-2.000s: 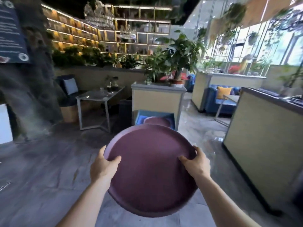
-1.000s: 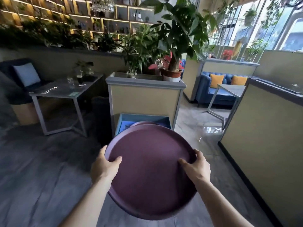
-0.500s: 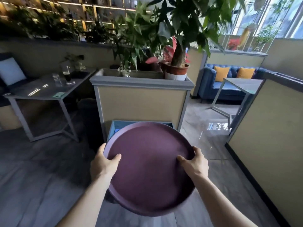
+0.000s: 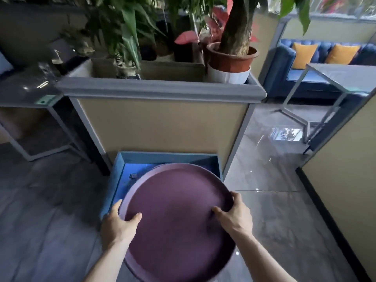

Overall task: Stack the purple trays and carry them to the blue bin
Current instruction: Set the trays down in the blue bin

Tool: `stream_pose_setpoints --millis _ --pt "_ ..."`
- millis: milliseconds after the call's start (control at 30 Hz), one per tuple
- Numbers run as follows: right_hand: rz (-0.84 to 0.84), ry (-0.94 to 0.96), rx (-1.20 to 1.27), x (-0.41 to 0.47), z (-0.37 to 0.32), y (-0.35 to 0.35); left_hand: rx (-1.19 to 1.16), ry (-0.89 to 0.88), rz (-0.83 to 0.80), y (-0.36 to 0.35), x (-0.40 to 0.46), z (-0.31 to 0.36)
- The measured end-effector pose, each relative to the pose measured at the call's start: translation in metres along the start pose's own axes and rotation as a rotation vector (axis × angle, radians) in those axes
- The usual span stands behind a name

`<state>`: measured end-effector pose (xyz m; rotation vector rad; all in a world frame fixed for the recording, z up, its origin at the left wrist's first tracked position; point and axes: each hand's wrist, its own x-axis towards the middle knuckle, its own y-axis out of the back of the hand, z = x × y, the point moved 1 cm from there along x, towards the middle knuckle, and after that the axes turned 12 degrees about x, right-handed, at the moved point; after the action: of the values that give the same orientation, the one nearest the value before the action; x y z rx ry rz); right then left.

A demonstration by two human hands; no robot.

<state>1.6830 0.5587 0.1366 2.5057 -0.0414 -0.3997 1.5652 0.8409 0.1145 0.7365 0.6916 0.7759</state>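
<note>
I hold a round purple tray (image 4: 177,216) flat in front of me; whether more trays lie stacked beneath it is hidden. My left hand (image 4: 118,224) grips its left rim with the thumb on top. My right hand (image 4: 234,216) grips the right rim the same way. The blue bin (image 4: 122,165) stands on the floor right beyond the tray, against a planter box. The tray's far edge overlaps the bin's opening and hides most of its inside.
A beige planter box (image 4: 160,123) with potted plants (image 4: 230,58) rises behind the bin. A grey table (image 4: 26,88) stands at the left. A beige partition (image 4: 345,180) lines the right, with a blue sofa (image 4: 305,58) and a table (image 4: 341,76) beyond.
I have walked up to the bin, which now lies just beyond and partly under the tray. My view has tilted down. Both hands keep the same grip.
</note>
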Motion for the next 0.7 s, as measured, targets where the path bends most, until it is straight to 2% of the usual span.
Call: stream_pose_setpoints --millis 300,700 --pt "-0.115 -0.08 -0.129 0.064 0.022 -0.063 0.17 0.089 -0.056 -0.047 0.066 -0.006" --pt "0.013 -0.166 -0.155 0.127 0.025 -0.137 0.306 0.08 -0.083 -0.094 0.154 0.004"
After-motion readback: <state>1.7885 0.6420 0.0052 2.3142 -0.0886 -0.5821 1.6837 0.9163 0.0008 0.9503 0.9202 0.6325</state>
